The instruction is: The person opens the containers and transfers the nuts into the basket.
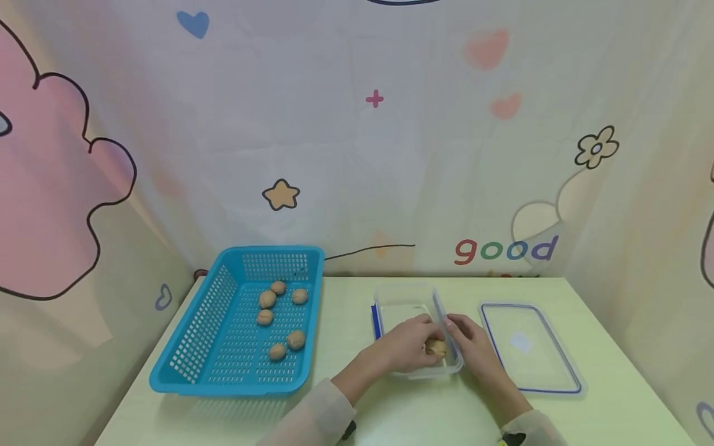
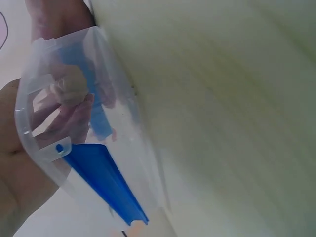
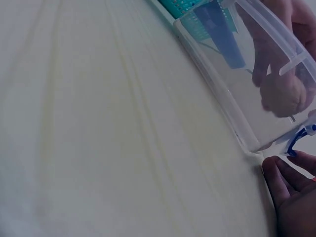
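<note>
My left hand (image 1: 409, 344) reaches down into a clear plastic box (image 1: 415, 374) and holds a walnut (image 1: 436, 348) with its fingers, close to the right wall. Through the clear wall, the left wrist view also shows the walnut (image 2: 71, 86). A blue latch (image 2: 106, 182) hangs unfastened on the box's left side. Outside the box, my right hand (image 1: 478, 347) rests its fingertips against the right wall. In the right wrist view, fingers (image 3: 277, 182) extend to the box's lower corner, beside another blue latch (image 3: 298, 140).
A blue perforated basket (image 1: 223, 384) with several walnuts (image 1: 268, 300) stands on the left of the table. To the right of the box lies its clear lid (image 1: 549, 365) with a blue seal. A printed curtain (image 1: 346, 136) hangs behind the table.
</note>
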`<state>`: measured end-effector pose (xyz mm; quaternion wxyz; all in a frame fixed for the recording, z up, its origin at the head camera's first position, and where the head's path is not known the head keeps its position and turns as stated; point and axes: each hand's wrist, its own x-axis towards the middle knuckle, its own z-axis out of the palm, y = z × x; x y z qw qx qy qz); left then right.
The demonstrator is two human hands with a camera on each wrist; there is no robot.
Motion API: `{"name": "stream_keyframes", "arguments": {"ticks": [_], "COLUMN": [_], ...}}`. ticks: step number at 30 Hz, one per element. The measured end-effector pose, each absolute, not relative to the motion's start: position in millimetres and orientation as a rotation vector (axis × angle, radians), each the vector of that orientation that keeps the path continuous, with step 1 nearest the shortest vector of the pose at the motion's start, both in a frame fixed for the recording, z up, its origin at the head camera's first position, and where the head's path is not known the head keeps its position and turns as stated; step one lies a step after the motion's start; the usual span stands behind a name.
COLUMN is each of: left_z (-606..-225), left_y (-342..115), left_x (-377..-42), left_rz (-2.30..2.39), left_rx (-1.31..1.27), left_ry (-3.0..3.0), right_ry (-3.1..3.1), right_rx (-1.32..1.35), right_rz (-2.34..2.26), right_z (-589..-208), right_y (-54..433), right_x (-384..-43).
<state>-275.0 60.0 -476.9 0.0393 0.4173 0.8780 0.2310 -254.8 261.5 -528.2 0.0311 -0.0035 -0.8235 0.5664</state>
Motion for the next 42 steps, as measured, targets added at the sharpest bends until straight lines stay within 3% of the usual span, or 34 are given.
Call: {"name": "stream_keyframes", "arguments": {"ticks": [10, 23, 35, 42], "left_z": [-434, -382, -387, -407], "left_y": [29, -57, -136, -175], "left_x": [-243, -220, -239, -253], "left_rz": [0.815, 0.935, 0.948, 1.065], "left_rx": [1.336, 1.234, 0.746, 0.674], "left_ry": [2.841, 3.017, 3.115, 3.090], "right_ry": [-2.523, -2.529, -2.520, -2.517], "right_rx": [0.015, -0.048, -0.053, -0.063], "right_rz": [1.739, 1.757, 1.769, 1.791], "right_z": [-525, -519, -523, -526], "right_y": [260, 257, 260, 261], "right_x": [-254, -258, -257, -254]}}
